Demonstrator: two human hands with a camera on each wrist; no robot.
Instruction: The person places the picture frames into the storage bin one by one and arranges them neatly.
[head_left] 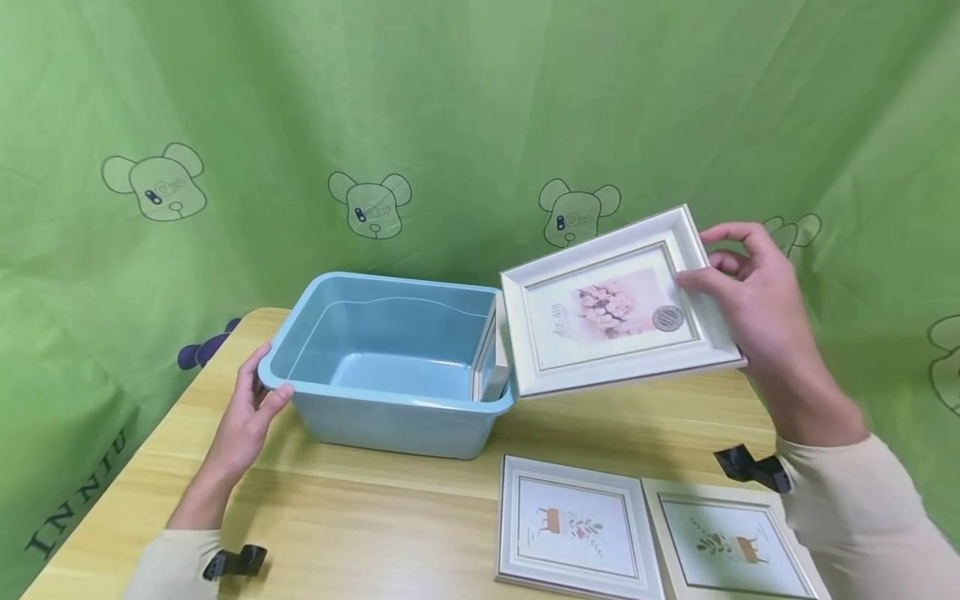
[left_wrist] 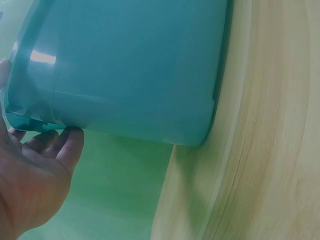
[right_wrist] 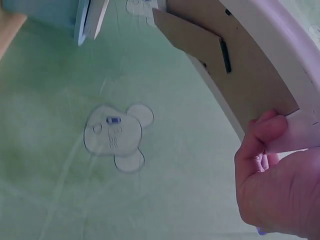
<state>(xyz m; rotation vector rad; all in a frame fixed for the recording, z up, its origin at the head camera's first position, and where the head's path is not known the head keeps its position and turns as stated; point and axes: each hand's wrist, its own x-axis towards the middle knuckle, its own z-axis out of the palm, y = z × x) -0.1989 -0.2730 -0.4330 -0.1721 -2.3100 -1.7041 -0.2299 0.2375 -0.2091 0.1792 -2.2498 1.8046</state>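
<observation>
My right hand (head_left: 765, 300) grips a white picture frame (head_left: 517, 333) by its right side, thumb on the front. The frame is tilted in the air beside the basin, with a pink blossom print facing up. From the right wrist view its brown backing board (right_wrist: 255, 75) and fold-out stand show, with fingers curled at the edge. My left hand (head_left: 247, 408) holds the left rim of a light blue plastic basin (head_left: 397, 425), thumb over the top and fingers beneath the rim. Inside the basin, a picture frame (head_left: 487, 354) stands on edge against the right wall.
Two more picture frames lie face up at the table's front right, a white one (head_left: 573, 525) and a cream one (head_left: 731, 542), side by side. The wooden table (head_left: 360, 517) backs onto a green curtain (head_left: 465, 100) printed with bear heads.
</observation>
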